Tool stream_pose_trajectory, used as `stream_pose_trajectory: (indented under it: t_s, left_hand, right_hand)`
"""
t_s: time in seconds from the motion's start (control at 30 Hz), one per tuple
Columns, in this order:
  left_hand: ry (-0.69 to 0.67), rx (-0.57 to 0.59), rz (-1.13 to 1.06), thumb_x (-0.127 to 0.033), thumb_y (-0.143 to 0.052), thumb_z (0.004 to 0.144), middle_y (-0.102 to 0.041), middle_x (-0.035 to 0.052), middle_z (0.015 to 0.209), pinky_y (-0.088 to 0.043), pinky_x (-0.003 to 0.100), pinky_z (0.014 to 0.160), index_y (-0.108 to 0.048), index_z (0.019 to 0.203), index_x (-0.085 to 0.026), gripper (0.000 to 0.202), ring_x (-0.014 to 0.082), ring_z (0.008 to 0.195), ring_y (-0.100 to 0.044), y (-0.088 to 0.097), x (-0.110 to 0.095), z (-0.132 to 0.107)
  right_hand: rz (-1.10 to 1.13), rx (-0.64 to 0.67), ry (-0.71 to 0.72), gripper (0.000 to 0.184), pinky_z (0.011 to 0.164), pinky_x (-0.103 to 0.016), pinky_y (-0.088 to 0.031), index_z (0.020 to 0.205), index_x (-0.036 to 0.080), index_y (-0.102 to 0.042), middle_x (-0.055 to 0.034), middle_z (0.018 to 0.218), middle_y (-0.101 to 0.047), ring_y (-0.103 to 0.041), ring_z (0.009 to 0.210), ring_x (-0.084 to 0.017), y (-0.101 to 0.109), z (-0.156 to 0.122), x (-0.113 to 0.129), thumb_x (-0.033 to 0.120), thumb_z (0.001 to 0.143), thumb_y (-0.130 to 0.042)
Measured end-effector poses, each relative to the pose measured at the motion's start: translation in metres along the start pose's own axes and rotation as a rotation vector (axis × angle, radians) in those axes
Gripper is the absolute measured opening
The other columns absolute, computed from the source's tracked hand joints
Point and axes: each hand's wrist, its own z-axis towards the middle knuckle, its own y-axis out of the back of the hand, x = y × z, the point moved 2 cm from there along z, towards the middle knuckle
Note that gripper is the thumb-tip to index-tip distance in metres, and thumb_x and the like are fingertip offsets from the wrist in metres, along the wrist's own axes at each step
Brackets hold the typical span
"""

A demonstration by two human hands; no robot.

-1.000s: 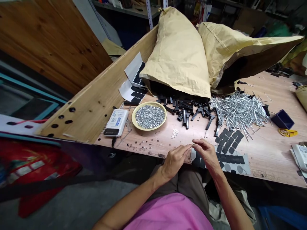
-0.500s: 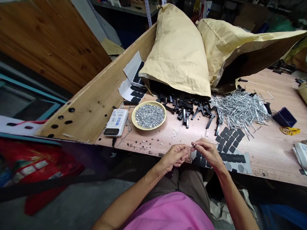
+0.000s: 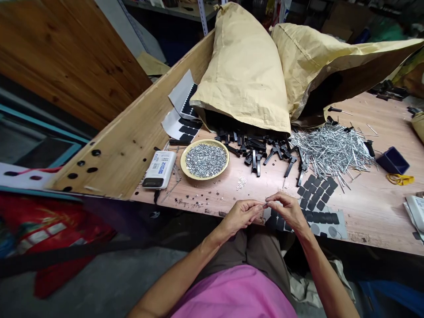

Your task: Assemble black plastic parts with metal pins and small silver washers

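Note:
My left hand (image 3: 242,213) and my right hand (image 3: 285,209) meet just above the front edge of the table, fingers pinched. Between their fingertips is a small metal piece (image 3: 265,205), thin and greyish; most of it is covered by the fingers. Beneath my right hand lies a backing sheet (image 3: 342,225) with black adhesive pads (image 3: 323,218). Small washers (image 3: 241,183) lie loose beyond my left hand. A yellow bowl (image 3: 183,168) full of small metal nuts or washers stands to the left.
Black plastic parts (image 3: 255,154) spill out near a large paper sack (image 3: 245,75). Right of them is a heap of metal rods (image 3: 334,148). A dark blue box (image 3: 393,160) and yellow bands (image 3: 400,179) lie farther right. A white device (image 3: 160,169) sits by the wooden side board (image 3: 132,141).
The fingers of my right hand have shifted slightly around the small metal piece. The head view has moved a little; nothing on the table has changed place.

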Motion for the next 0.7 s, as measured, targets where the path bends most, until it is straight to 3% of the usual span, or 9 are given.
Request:
stream_pose_trajectory:
  t_s: [0.1,0.17,0.23,0.3,0.37,0.47,0.53,0.7]
  left_hand:
    - [-0.160,-0.114,0.158,-0.053,-0.052,0.079,-0.047,-0.0042,0.050,-0.032,0.019,0.040,-0.069,0.093,-0.014,0.045,0.0067,0.042,-0.038,-0.003,0.001,-0.001]
    - [-0.353,-0.259,0.297,-0.048,-0.050,0.081,-0.063,0.0037,0.068,-0.046,0.025,0.057,-0.070,0.090,-0.016,0.039,0.0135,0.061,-0.056,-0.005,0.000,-0.002]
    - [-0.459,-0.337,0.357,-0.048,-0.050,0.081,-0.067,0.0072,0.081,-0.049,0.029,0.069,-0.070,0.087,-0.018,0.037,0.0175,0.076,-0.060,-0.006,-0.002,-0.003]
    - [-0.348,-0.252,0.276,-0.052,-0.051,0.080,-0.062,0.0041,0.068,-0.047,0.026,0.056,-0.070,0.087,-0.017,0.040,0.0139,0.060,-0.056,-0.005,-0.001,-0.001]
    - [-0.097,-0.064,0.088,-0.056,-0.055,0.076,-0.046,-0.0044,0.051,-0.032,0.019,0.039,-0.068,0.091,-0.015,0.046,0.0063,0.039,-0.036,-0.004,0.001,0.001]
    - [0.153,0.115,-0.150,-0.061,-0.063,0.066,-0.030,-0.0117,0.046,-0.013,0.015,0.035,-0.064,0.096,-0.013,0.057,0.0011,0.035,-0.014,-0.004,0.002,0.001]
    - [0.143,0.086,-0.174,-0.062,-0.065,0.064,-0.031,-0.0116,0.046,-0.010,0.015,0.035,-0.063,0.093,-0.012,0.058,0.0008,0.036,-0.014,-0.003,0.001,0.000]
    - [-0.047,-0.029,-0.004,-0.058,-0.059,0.071,-0.032,-0.0092,0.047,-0.015,0.017,0.037,-0.066,0.090,-0.010,0.052,0.0028,0.039,-0.022,-0.003,-0.002,-0.001]
  right_hand:
    - [-0.056,-0.068,0.019,0.021,0.068,-0.030,-0.049,0.074,0.023,-0.070,-0.0030,0.074,-0.071,-0.065,0.071,-0.019,-0.004,-0.002,-0.002,0.043,0.078,-0.063]
    - [-0.042,-0.121,0.020,0.020,0.069,-0.030,-0.050,0.078,0.024,-0.070,-0.0035,0.078,-0.071,-0.065,0.075,-0.019,-0.007,-0.004,-0.006,0.042,0.079,-0.062]
    - [0.011,-0.140,0.028,0.020,0.071,-0.031,-0.050,0.080,0.024,-0.071,-0.0038,0.081,-0.070,-0.064,0.078,-0.019,-0.008,-0.005,-0.008,0.042,0.080,-0.061]
    - [0.060,-0.124,0.053,0.021,0.072,-0.032,-0.051,0.081,0.025,-0.071,-0.0041,0.081,-0.069,-0.064,0.078,-0.019,-0.008,-0.005,-0.009,0.043,0.080,-0.061]
    - [0.089,-0.093,0.069,0.020,0.073,-0.033,-0.051,0.081,0.025,-0.072,-0.0043,0.082,-0.070,-0.065,0.079,-0.019,-0.005,-0.005,-0.007,0.043,0.080,-0.062]
    - [0.126,-0.056,0.051,0.019,0.075,-0.034,-0.051,0.079,0.026,-0.073,-0.0042,0.079,-0.071,-0.065,0.079,-0.019,-0.003,-0.003,-0.006,0.043,0.078,-0.065]
    - [0.149,-0.049,0.029,0.019,0.075,-0.034,-0.051,0.077,0.025,-0.072,-0.0031,0.072,-0.070,-0.065,0.076,-0.019,-0.003,-0.002,-0.007,0.043,0.077,-0.066]
    - [0.093,-0.058,0.002,0.025,0.066,-0.031,-0.051,0.071,0.023,-0.070,-0.0026,0.069,-0.069,-0.064,0.066,-0.018,-0.007,-0.003,-0.010,0.046,0.077,-0.064]
